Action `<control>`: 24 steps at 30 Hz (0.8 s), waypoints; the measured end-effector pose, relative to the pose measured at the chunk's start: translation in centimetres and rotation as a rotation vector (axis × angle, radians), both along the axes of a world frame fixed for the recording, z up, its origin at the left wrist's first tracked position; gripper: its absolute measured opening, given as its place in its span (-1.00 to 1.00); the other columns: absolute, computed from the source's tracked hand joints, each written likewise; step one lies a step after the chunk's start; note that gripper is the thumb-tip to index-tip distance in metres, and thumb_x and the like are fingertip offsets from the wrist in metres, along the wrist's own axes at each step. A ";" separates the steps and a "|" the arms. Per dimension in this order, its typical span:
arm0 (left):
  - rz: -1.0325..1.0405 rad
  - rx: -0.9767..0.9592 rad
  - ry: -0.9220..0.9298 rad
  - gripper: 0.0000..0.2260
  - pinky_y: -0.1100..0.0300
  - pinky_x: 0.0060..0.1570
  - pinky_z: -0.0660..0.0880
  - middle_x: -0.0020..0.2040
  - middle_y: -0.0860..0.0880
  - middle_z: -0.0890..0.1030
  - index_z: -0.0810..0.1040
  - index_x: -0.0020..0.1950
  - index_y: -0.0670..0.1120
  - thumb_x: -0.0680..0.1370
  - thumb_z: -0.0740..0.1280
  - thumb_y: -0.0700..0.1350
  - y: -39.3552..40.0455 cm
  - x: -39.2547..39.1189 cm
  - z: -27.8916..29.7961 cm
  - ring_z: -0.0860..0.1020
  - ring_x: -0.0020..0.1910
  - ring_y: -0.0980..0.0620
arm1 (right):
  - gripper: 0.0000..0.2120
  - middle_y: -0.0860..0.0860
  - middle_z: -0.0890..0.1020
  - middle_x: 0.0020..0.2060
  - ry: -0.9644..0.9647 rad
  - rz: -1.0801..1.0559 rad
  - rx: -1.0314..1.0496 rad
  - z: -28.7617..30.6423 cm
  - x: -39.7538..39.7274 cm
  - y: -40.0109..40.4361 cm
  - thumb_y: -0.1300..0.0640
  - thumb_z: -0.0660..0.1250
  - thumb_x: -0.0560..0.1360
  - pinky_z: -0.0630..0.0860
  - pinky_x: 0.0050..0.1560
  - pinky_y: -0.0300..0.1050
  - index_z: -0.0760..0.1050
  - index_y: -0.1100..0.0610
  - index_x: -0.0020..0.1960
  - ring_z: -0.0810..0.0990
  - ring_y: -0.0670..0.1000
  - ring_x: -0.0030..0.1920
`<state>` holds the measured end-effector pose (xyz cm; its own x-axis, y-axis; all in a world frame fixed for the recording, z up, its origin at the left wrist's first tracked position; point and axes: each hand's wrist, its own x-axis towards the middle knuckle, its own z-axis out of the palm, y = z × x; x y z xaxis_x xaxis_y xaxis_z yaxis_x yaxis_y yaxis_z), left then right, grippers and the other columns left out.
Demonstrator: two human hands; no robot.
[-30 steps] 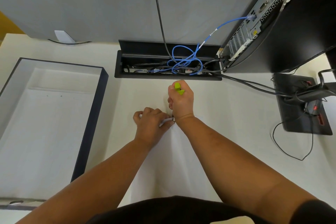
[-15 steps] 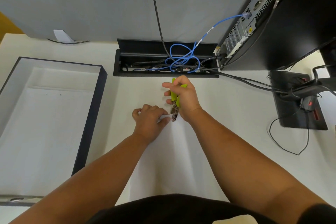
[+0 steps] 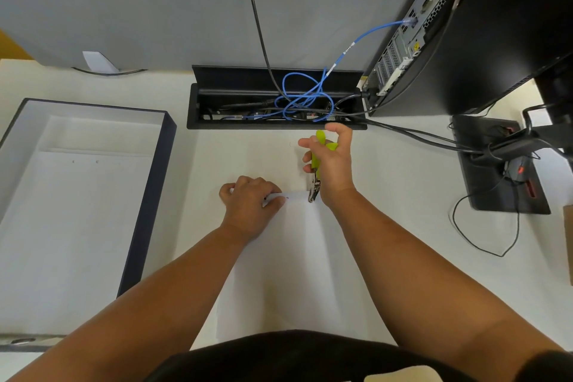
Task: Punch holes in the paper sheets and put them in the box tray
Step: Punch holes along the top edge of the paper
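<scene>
Slippage is looking like the main risk: the left hand [image 3: 249, 206] is pressing down and pinching the far edge of the paper sheet [image 3: 288, 260], while the right hand [image 3: 330, 164] is wrapping loosely around the green-handled hole punch [image 3: 315, 170], thumb lifted and fingers partly spread, so the handles are looking released rather than squeezed. The punch's metal nose is sitting at the sheet's top edge, just to the right of a small hole already showing near the left fingertips. If the left hand is easing off as the punch is closing, the sheet is likely to be skewing, putting the next hole out of line or tearing the thin margin; biting too near the edge would be doing the same. The box tray [image 3: 145, 214] is lying well apart on the left of the desk [image 3: 387, 226], holding sheets that already show holes, and the lane toward it is looking open, though its dark right wall is standing up and the sheet will need lifting over it. Beyond the right hand, the open cable trough [image 3: 217, 108] with blue cable [image 3: 304, 96] is crowding close, and black cords [image 3: 412, 136] are trailing to the right.
</scene>
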<state>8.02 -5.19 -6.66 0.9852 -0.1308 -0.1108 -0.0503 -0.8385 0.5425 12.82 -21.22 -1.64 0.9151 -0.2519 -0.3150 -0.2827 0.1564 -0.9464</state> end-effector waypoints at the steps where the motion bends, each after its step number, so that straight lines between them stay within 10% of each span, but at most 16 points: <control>1: 0.001 -0.001 0.001 -0.86 0.05 0.10 0.06 -0.15 0.19 0.55 0.61 -0.10 0.13 0.54 0.29 0.12 0.0 0.0 0.0 0.40 0.05 0.08 | -0.66 0.22 0.65 -0.08 -0.001 -0.004 0.009 -0.1 -0.1 0.0 0.17 0.32 0.49 0.50 -0.32 -0.09 0.33 -0.08 0.19 0.52 0.04 -0.29; 24: -0.035 0.224 -0.021 -0.74 -0.18 0.30 0.07 -0.01 0.15 0.59 0.58 0.04 0.14 0.50 0.16 0.14 -1.6 -0.4 1.0 0.41 0.17 0.02 | -0.94 0.11 0.44 -0.34 -0.081 0.033 -0.120 -1.0 -0.1 1.3 0.20 0.26 0.46 0.36 -0.43 -0.17 0.41 0.12 -0.18 0.37 0.05 -0.36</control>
<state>7.64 -6.77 -5.65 0.9829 -0.1392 -0.1206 -0.0906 -0.9355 0.3415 12.73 -19.88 -2.67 0.9448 -0.2523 -0.2089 -0.2074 0.0328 -0.9777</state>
